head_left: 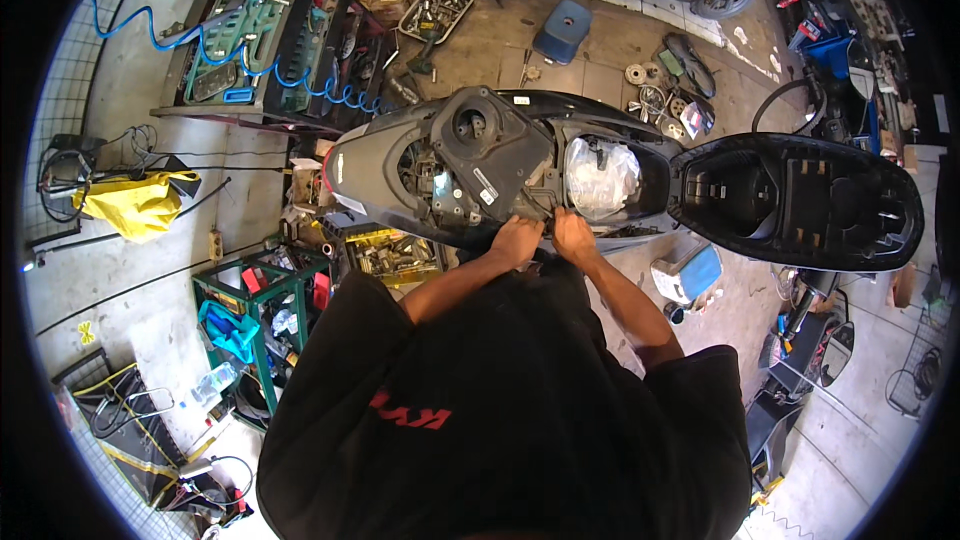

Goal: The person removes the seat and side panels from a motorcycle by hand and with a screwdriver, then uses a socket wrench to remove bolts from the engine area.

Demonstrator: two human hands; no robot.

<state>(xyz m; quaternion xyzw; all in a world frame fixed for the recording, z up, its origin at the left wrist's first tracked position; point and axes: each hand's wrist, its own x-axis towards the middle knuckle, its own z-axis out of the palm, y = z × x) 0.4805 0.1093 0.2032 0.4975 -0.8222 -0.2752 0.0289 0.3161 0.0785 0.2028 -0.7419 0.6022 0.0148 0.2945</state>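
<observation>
A dark scooter body (365,165) lies across the view in front of me, its top cover off and inner parts bare. Over its middle sits a black plastic part (500,145) with a round opening. At the scooter's near edge, beside this part, my left hand (518,240) is closed with fingers curled. Close on its right, my right hand (573,235) is also closed at the same edge. What the fingers grip is too small to make out. A clear plastic bag (602,177) fills the storage well beyond my right hand. The hinged seat (800,202) is swung over to the right, underside up.
Left of the scooter stand a tool cart (250,40) with a blue coiled hose (210,58) and a green rack (265,330). A yellow tray (400,252) of metal parts sits near my left arm. Blue stools (564,32) and loose parts (660,100) are on the floor.
</observation>
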